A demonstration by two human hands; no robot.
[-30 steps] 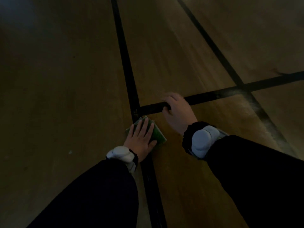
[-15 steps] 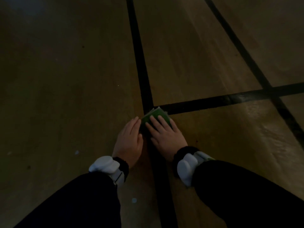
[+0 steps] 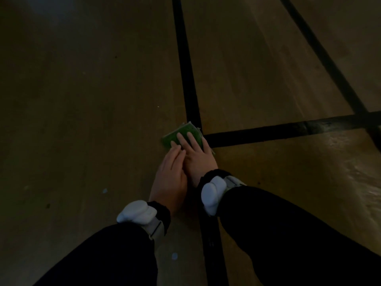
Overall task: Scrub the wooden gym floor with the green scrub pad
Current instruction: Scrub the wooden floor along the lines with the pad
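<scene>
Left hand now overlapping right hand, straight fingers flat on green scrub pad.

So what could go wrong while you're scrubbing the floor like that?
1. The floor looks shiny and maybe wet to the right of the hands, so a hand or knee might slip there.
2. Only flat fingers press the green pad: the right hand lies on it and the left hand lies beside it, so the pad could slide out from under them.
3. The pad sits at the black line, and hard scrubbing might scuff it.
</scene>
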